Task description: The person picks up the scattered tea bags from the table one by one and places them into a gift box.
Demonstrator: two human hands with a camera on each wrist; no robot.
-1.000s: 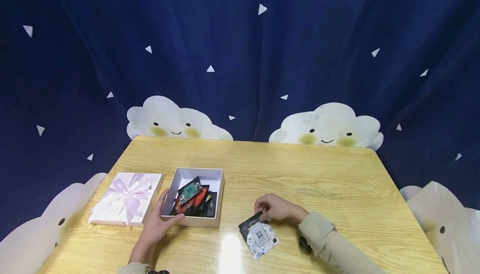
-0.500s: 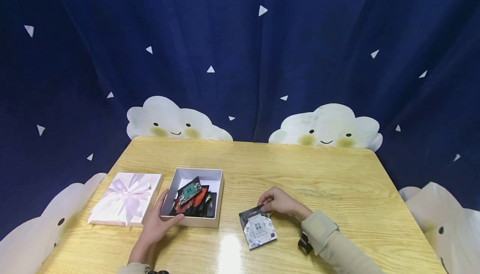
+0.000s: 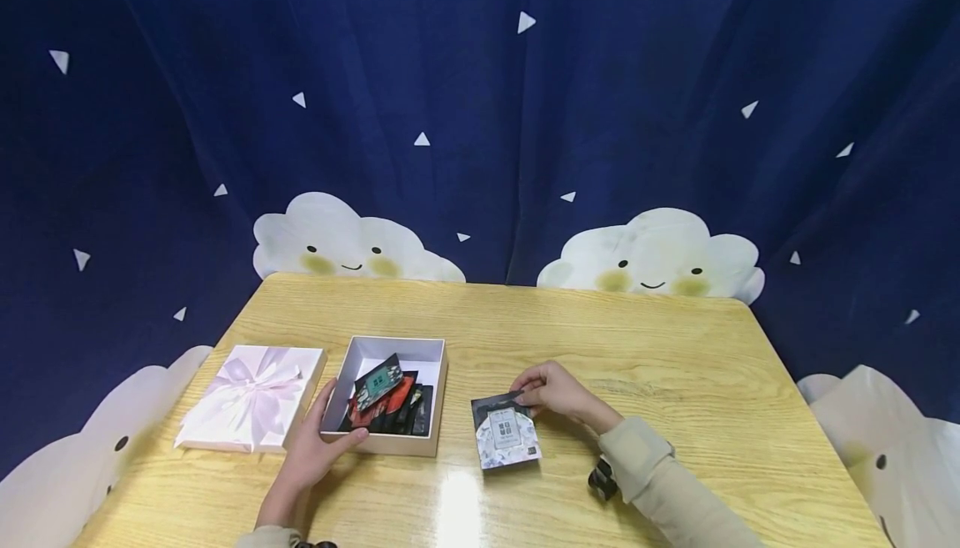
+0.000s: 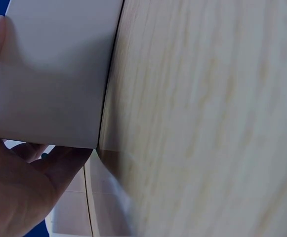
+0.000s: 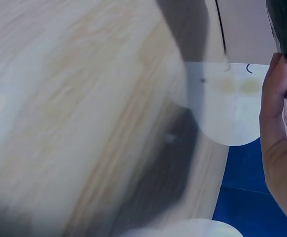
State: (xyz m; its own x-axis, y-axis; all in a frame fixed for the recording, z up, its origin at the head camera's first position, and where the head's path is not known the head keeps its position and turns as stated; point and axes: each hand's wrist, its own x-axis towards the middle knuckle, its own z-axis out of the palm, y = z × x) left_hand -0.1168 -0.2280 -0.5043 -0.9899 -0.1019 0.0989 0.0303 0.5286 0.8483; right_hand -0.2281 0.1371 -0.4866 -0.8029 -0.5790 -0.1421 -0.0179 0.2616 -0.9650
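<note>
My right hand (image 3: pixel 558 391) pinches the upper right corner of a flat sachet (image 3: pixel 506 433), black at the top with a pale floral print and a white label. In the right wrist view the sachet (image 5: pixel 283 24) shows edge-on between thumb and fingers, above the table. On the left, my left hand (image 3: pixel 311 445) grips the near left corner of an open white box (image 3: pixel 397 443), thumb along the front wall and fingers on the left side. Inside lie several sachets, a green-labelled one (image 3: pixel 380 381) on top of red and black ones. The left wrist view shows the box wall (image 4: pixel 54 74) up close.
A white lid (image 3: pixel 202 427) with a pale pink ribbon bow (image 3: pixel 258 385) lies left of the box, beside my left hand. The wooden table (image 3: pixel 637 348) ends at a dark blue curtain (image 3: pixel 480 114) printed with clouds.
My right hand has raised the sachet a little and turned it upright, its printed face now towards me, and brought it slightly left. The left hand and box have stayed put.
</note>
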